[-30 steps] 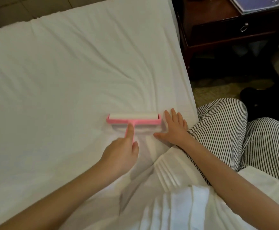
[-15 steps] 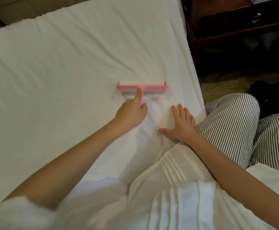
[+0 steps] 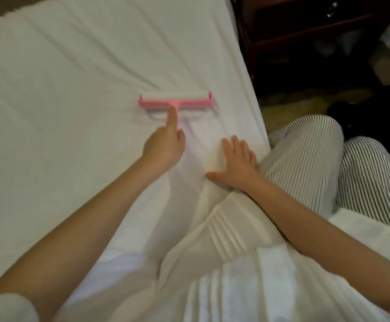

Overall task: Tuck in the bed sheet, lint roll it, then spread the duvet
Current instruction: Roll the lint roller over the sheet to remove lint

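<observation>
A white bed sheet [image 3: 73,89] covers the mattress and fills the left and centre of the frame. It lies mostly flat, with soft creases fanning out from the middle toward the upper right. On it, just above centre, rests a pink lint roller [image 3: 176,101] with a wide white roll set crosswise and a pink handle pointing toward the bottom of the frame. The roll appears to touch the sheet, though blur leaves this uncertain.

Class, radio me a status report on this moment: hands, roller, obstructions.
Left hand gripping pink lint roller, forefinger along handle. Right hand flat on bed sheet. Creases ahead; nothing else in the way.
</observation>
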Demonstrator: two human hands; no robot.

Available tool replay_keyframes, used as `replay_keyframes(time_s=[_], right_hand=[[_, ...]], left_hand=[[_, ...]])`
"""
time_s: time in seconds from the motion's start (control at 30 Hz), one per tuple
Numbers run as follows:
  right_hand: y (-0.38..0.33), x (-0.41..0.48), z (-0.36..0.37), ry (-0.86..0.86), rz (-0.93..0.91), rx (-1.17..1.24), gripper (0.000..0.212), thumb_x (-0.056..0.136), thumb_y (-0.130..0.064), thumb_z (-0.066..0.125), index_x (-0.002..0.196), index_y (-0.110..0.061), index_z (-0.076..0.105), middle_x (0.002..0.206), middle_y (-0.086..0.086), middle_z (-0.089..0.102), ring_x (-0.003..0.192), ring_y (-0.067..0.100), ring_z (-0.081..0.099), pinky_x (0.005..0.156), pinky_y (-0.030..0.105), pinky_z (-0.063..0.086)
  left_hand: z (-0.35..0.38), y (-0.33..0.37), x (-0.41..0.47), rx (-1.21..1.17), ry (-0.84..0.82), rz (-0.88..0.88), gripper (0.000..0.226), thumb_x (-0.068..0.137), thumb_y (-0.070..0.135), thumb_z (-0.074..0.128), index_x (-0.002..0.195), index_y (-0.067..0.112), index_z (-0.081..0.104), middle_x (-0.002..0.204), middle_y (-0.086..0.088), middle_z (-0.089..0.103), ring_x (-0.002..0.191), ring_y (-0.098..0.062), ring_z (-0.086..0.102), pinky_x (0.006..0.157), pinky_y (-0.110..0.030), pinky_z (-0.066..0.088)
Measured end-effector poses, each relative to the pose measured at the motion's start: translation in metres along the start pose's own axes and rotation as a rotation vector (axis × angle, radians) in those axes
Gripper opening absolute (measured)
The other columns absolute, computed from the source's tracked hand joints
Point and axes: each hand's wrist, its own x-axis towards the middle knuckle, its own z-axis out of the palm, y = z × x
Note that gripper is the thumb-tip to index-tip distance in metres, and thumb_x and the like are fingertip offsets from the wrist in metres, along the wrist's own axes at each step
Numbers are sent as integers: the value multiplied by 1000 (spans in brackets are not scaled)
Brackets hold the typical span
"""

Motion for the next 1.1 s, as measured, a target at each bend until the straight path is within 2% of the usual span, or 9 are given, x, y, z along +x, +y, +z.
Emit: replay_keyframes(time_s=[0.2, 0.33, 0.47, 0.67, 0.8, 0.83, 0.97, 1.03, 1.1], right_hand=[[0, 1, 0, 18, 10, 22, 105, 82, -54, 61, 150, -17, -11, 156, 7, -21, 143, 26, -19, 115, 43, -8], [-2, -5, -3, -19, 16, 13, 108, 82, -55, 61, 149, -16, -13, 155, 8, -24, 142, 27, -22, 114, 43, -10], [-6, -7, -1, -32, 17, -28, 112, 79, -56, 64, 149, -15, -14, 154, 11, -24, 141, 33, -21, 114, 44, -10], [-6, -6, -2, -58, 38, -63, 115, 79, -60, 61, 148, -13, -17, 154, 10, -25, 142, 31, -21, 114, 44, -9], [-5, -11, -7, -70, 51, -50, 115, 79, -58, 62, 148, -10, -16, 154, 14, -22, 143, 31, -19, 114, 44, -9], [-5, -14, -9, -83, 49, -67, 114, 80, -57, 63, 148, -9, -16, 155, 16, -21, 143, 34, -17, 114, 46, -8], [-9, -27, -6, -99, 47, -446, 108, 82, -57, 59, 148, -6, -11, 153, 29, -4, 140, 48, 3, 110, 60, -4], [-9, -28, -6, -80, 50, -498, 106, 83, -61, 53, 148, -5, -9, 152, 31, 1, 141, 45, 7, 110, 60, -4], [-10, -27, -7, -89, 36, -489, 106, 83, -66, 49, 148, -5, -9, 152, 31, 2, 142, 42, 5, 111, 57, -5]], left_hand=[[-7, 7, -61, 32, -93, -8, 62, 98, 24, 35, 151, 14, 3, 107, -23, 61, 98, -37, 58, 65, -29, 33], [-12, 1, -110, 89, -235, 25, 61, 100, 28, 30, 150, 18, -1, 79, -6, 55, 71, -23, 51, 60, -30, 31], [-12, 6, -61, 88, -128, 1, 60, 100, 26, 31, 151, 17, 1, 107, -23, 60, 96, -37, 57, 65, -31, 33], [-6, 17, 11, -29, 5, -9, 60, 100, 22, 30, 151, 15, -1, 98, -21, 61, 67, -26, 47, 56, -32, 32], [-4, 23, -45, 34, -90, -6, 61, 99, 20, 32, 151, 11, 1, 105, -19, 60, 85, -31, 55, 63, -31, 32], [-5, 20, -67, 56, -135, 1, 61, 99, 21, 32, 151, 11, 0, 100, -17, 61, 86, -31, 57, 62, -30, 33], [-10, 9, -126, 68, -272, 21, 61, 100, 26, 29, 150, 19, -5, 63, 0, 47, 56, -12, 45, 46, -28, 27], [-7, 14, -113, 66, -246, 32, 60, 100, 26, 29, 150, 16, -2, 67, -2, 51, 60, -16, 48, 48, -29, 29], [-5, 18, -82, 71, -183, 33, 60, 100, 25, 30, 150, 13, 0, 87, -11, 60, 76, -28, 54, 56, -31, 32]])
